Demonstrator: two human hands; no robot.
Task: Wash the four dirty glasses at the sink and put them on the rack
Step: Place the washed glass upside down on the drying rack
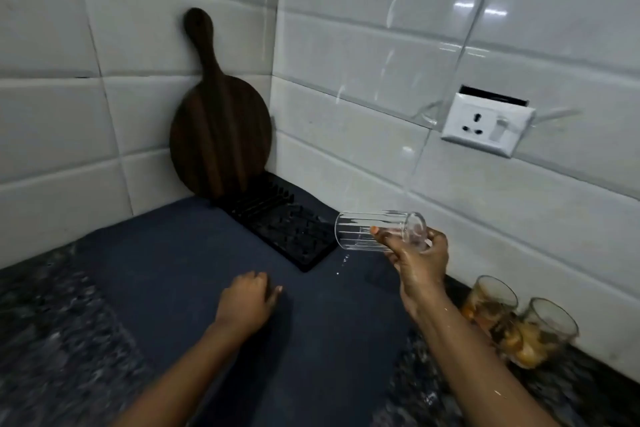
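My right hand (417, 262) grips a clear ribbed glass (360, 230) on its side, mouth pointing left, just right of the black rack (284, 229). Water drops fall from the glass's rim onto the dark mat. The rack lies flat in the corner with nothing on it. My left hand (251, 298) rests on the mat with its fingers curled and nothing in it. Two dirty glasses (491, 305) (543, 333) with orange-brown residue stand against the wall at the right.
A dark blue mat (173, 270) covers the speckled granite counter (52, 322). A round dark wooden board (220, 128) leans in the tiled corner behind the rack. A white wall socket (486, 125) sits above the dirty glasses.
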